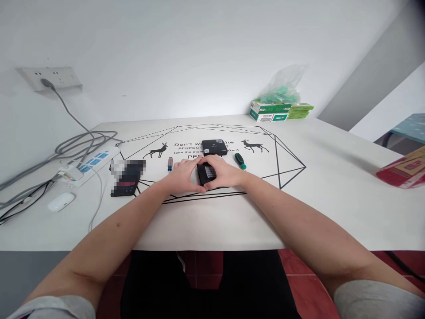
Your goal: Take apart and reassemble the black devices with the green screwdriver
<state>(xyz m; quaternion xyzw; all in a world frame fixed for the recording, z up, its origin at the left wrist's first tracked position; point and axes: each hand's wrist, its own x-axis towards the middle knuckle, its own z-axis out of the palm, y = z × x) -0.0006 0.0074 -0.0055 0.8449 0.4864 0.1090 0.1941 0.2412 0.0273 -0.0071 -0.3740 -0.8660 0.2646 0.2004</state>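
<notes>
A black box-like device (pixel 206 172) with a pale label lies on the white table in the head view, between my two hands. My left hand (pixel 185 175) grips its left side, thumb at the near edge. Curved around the right side and far edge is my right hand (pixel 221 172), its thumb also near the front edge. Just beyond them sits a second flat black piece (pixel 214 147) with small stickers. A small screwdriver (pixel 170 164) lies left of my left hand, and a green and black screwdriver (pixel 239 161) lies right of my right hand.
On the left are a phone (pixel 129 178), a white earphone case (pixel 61 201), a power strip (pixel 96 165) and tangled cables (pixel 79 148). Green and white boxes (pixel 270 110) under a plastic bag (pixel 283 86) stand at the back right. A red package (pixel 403 168) is at the right edge.
</notes>
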